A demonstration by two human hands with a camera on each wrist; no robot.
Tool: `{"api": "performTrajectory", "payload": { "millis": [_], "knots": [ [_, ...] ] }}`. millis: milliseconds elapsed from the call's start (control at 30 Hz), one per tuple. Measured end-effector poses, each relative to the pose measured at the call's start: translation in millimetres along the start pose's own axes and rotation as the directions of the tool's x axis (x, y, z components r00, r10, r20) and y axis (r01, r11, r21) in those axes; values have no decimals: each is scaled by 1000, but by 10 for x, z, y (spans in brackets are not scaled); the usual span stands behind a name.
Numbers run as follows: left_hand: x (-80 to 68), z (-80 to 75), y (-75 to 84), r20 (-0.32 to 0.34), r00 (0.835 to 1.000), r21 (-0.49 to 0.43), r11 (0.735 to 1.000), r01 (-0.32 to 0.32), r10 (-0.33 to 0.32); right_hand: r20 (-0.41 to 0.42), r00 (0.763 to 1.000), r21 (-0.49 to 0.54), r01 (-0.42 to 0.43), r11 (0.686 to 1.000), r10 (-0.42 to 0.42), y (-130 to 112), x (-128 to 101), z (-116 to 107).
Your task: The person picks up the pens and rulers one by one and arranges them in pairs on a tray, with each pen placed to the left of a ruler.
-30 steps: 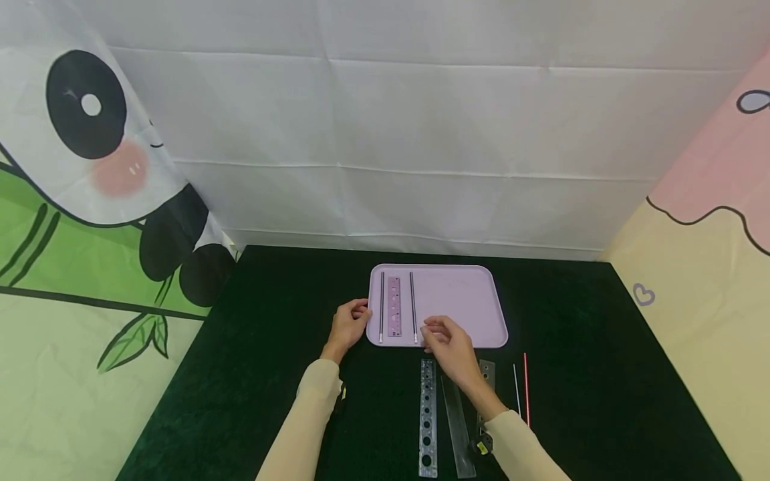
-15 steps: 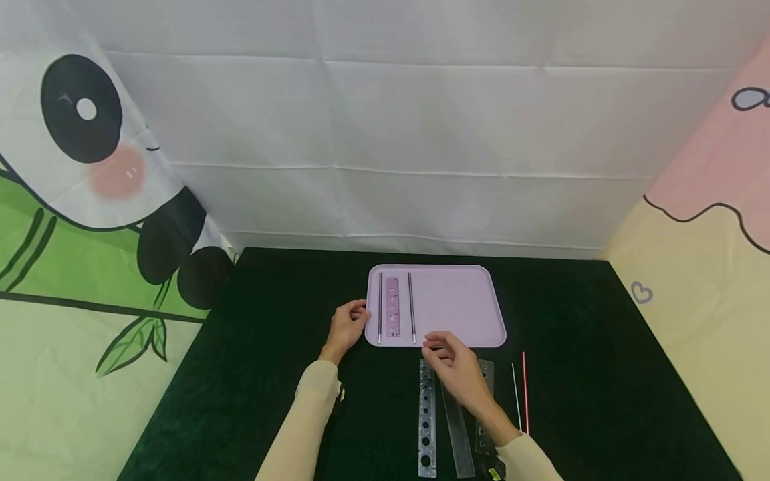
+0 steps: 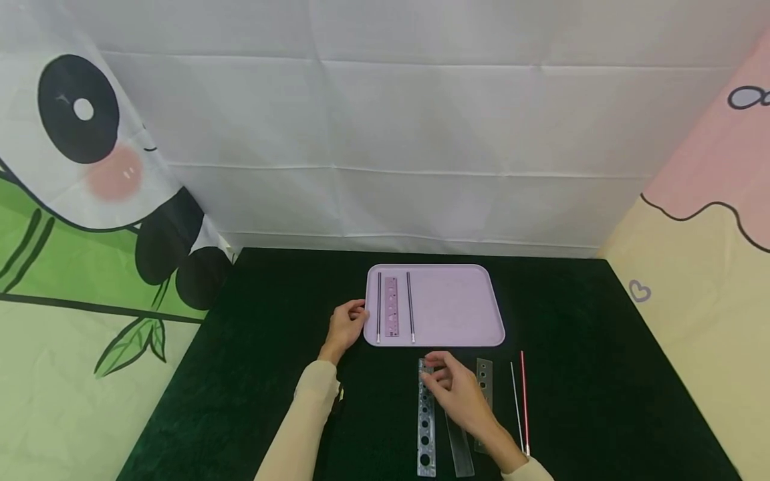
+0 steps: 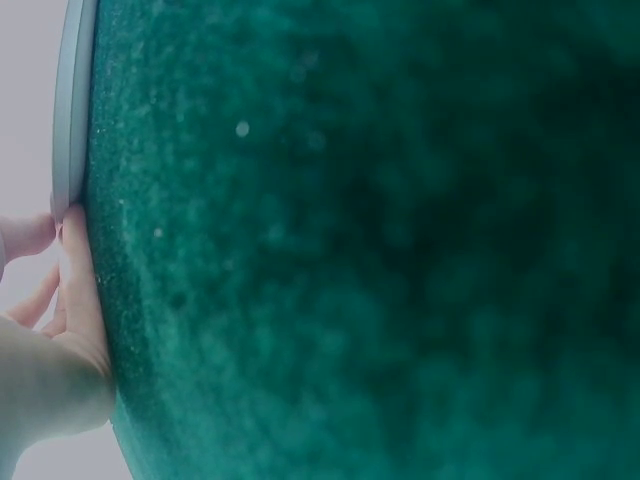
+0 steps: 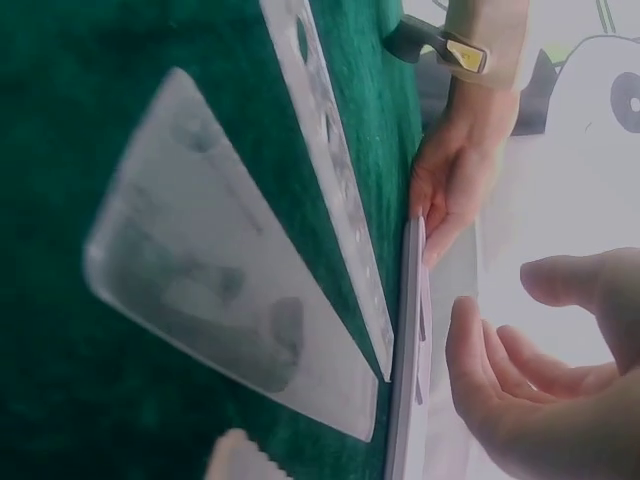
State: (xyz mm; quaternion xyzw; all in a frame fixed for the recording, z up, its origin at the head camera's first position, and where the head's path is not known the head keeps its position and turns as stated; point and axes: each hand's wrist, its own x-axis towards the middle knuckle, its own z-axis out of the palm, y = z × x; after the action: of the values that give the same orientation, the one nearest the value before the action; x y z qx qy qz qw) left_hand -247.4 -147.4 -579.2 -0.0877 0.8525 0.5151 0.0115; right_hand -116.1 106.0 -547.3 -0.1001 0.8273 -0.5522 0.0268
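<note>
On the dark green table (image 3: 271,374) a lilac tray (image 3: 457,310) lay toward the far side, with a small purple ruler (image 3: 392,306) between two thin dark sticks (image 3: 410,306) in its left part. The left hand (image 3: 345,326) rested at the tray's left edge with fingers relaxed, gripping nothing; the left wrist view showed fingertips (image 4: 75,290) touching the pale rim against blurred green cloth. Just near of the tray, the right hand (image 3: 455,391) hovered over the far end of a clear stencil ruler (image 3: 426,427) with round holes, fingers loosely curled and holding nothing; the right wrist view confirmed an empty palm. Beside that ruler lay a plain clear ruler (image 3: 460,451) and another holed one (image 3: 484,377), partly hidden under the hand in the head view, while the right wrist view showed a clear ruler's rounded end (image 5: 215,275) in full. Further right lay a white stick (image 3: 515,404) and a red stick (image 3: 525,401). No printing on the rulers could be read. Panda and pink cartoon cloths hung around.
</note>
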Motion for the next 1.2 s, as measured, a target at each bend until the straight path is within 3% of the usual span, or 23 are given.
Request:
{"api": "performTrajectory", "payload": {
  "millis": [500,967,1200],
  "knots": [
    [14,6,-5,0,1000,2,1000,-8,8,97,995,-90,-22,996,31,121,-232,24],
    [3,0,-6,7,1000,-5,1000,6,-6,0,998,-174,-57,983,58,80,-332,125],
    [4,7,-4,12,1000,-19,1000,24,-24,30,994,-174,-102,979,109,47,-323,156]
  ]
}}
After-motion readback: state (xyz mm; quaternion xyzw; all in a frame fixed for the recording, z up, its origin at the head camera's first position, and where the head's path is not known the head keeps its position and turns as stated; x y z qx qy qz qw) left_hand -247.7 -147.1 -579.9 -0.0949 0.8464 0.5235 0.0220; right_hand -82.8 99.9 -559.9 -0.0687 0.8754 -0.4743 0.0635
